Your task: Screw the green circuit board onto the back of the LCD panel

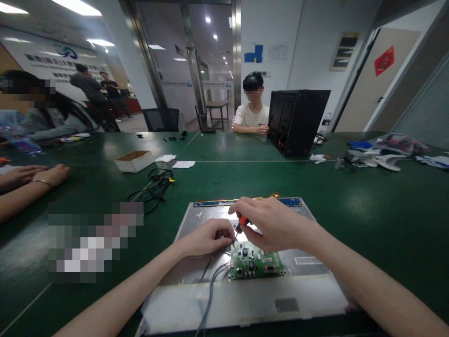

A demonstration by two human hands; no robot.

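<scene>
My right hand (271, 222) is closed around a screwdriver (242, 221) with an orange and black handle, its shaft slanting down to the left. The tip reaches the upper left corner of a green circuit board (257, 264). Beside that tip, my left hand (210, 236) has thumb and fingers curled together in a pinch; whatever lies between them is hidden. Under both hands lies a flat silver display panel (305, 274), back side up, with the board on it. Grey cables (210, 292) run from the board's left side toward me. A blue strip board (293, 201) lines the panel's far edge.
A bundle of black cable (154, 187) and an open white box (133, 161) lie at left. A black computer case (298, 122) stands across the green table (351, 196), near a seated person. At far left rest another person's hands (49, 177). Plastic bags (396, 142) and small parts sit at right.
</scene>
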